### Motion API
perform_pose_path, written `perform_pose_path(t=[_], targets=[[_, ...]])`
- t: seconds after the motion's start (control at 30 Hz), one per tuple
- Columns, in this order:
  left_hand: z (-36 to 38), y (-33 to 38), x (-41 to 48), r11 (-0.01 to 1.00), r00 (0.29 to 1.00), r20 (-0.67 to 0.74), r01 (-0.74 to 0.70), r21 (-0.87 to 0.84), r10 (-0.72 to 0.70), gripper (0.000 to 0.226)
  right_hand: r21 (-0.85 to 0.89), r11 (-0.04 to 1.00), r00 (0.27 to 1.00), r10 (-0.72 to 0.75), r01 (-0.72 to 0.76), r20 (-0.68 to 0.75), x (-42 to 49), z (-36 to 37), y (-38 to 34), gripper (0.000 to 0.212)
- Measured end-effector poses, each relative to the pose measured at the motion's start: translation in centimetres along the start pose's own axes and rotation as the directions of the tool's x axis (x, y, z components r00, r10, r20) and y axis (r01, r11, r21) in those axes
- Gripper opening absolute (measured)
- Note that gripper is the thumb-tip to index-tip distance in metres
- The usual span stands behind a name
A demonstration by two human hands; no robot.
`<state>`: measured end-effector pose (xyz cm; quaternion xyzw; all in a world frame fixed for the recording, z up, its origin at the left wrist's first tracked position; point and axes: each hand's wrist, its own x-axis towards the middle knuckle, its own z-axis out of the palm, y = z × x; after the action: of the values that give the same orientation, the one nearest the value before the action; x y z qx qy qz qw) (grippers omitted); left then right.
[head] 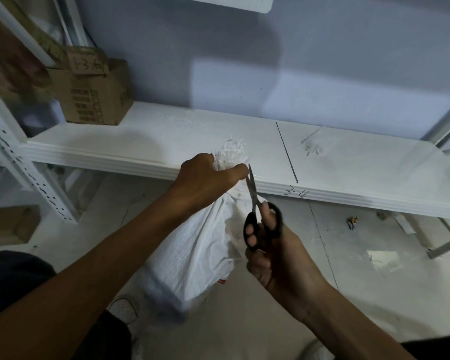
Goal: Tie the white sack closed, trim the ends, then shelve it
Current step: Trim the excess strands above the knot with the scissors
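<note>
A white woven sack (198, 253) stands on the floor just in front of the white shelf (151, 141). My left hand (205, 183) is clenched around the sack's gathered neck, and frayed white ends (230, 152) stick up above the fist. My right hand (273, 253) holds black-handled scissors (260, 219) with fingers through the loops. The blades point up and lie close together right beside my left thumb, at the sack's neck.
A cardboard box (96, 94) sits on the shelf's left end, by the perforated white upright (29, 175). Another box (8, 224) rests on the floor at left. "3-4" is written on the shelf edge (295, 194). Loose white fibres (312, 149) lie on the shelf's right half.
</note>
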<state>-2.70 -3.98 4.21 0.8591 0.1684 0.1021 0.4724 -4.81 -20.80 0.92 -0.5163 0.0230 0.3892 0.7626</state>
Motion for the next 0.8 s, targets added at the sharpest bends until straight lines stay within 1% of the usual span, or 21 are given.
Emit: perform_pose_path(t=[0.07, 0.17, 0.27, 0.37, 0.4, 0.47, 0.57, 0.63, 0.7, 0.77, 0.8], targets=[[-0.1, 0.0, -0.1, 1.0, 1.0, 0.006, 0.003, -0.022, -0.003, 0.035, 0.014, 0.998, 0.998, -0.061, 0.061, -0.011, 0.1, -0.2, 0.1, 0.031], [-0.4, -0.1, -0.1, 0.998, 1.0, 0.006, 0.027, -0.062, -0.027, 0.032, 0.054, 0.992, 0.993, -0.116, 0.118, -0.031, 0.0, -0.5, 0.2, 0.03], [-0.4, -0.4, 0.1, 0.992, 0.999, 0.025, 0.037, -0.121, -0.035, 0.043, 0.045, 0.986, 0.986, -0.154, 0.158, -0.069, -0.1, -0.6, -0.1, 0.036], [-0.4, -0.3, 0.1, 0.987, 0.999, 0.033, 0.039, -0.155, -0.034, 0.038, 0.044, 0.986, 0.985, -0.157, 0.16, -0.074, -0.2, -0.6, -0.2, 0.045], [-0.4, -0.2, 0.0, 0.987, 0.999, 0.026, 0.046, -0.152, -0.043, 0.04, 0.062, 0.985, 0.985, -0.16, 0.164, -0.065, -0.3, -0.6, -0.2, 0.047], [-0.5, -0.2, 0.0, 0.987, 0.998, 0.023, 0.053, -0.153, -0.051, 0.045, 0.144, 0.977, 0.987, -0.157, 0.16, -0.032, -0.4, -0.5, -0.1, 0.05], [-0.6, -0.4, 0.2, 0.98, 0.996, 0.027, 0.09, -0.18, -0.086, 0.06, 0.34, 0.925, 0.983, -0.181, 0.168, 0.006, -0.3, -1.1, -1.3, 0.055], [-0.8, -0.4, 0.3, 0.98, 0.995, 0.017, 0.102, -0.171, -0.101, 0.056, 0.38, 0.891, 0.968, -0.244, 0.249, -0.064, -0.2, -2.2, -3.2, 0.056], [-0.9, -0.4, 0.5, 0.976, 0.993, 0.032, 0.118, -0.182, -0.114, 0.056, 0.349, 0.875, 0.941, -0.294, 0.335, -0.167, -0.2, -3.2, -5.3, 0.054], [-0.9, -0.2, 0.6, 0.963, 0.988, 0.056, 0.151, -0.225, -0.142, 0.064, 0.324, 0.882, 0.931, -0.273, 0.343, -0.243, -0.3, -4.0, -6.4, 0.053], [-1.0, -0.2, 0.7, 0.957, 0.986, 0.064, 0.168, -0.238, -0.157, 0.066, 0.32, 0.9, 0.941, -0.219, 0.297, -0.258, -0.4, -4.3, -6.4, 0.053]])
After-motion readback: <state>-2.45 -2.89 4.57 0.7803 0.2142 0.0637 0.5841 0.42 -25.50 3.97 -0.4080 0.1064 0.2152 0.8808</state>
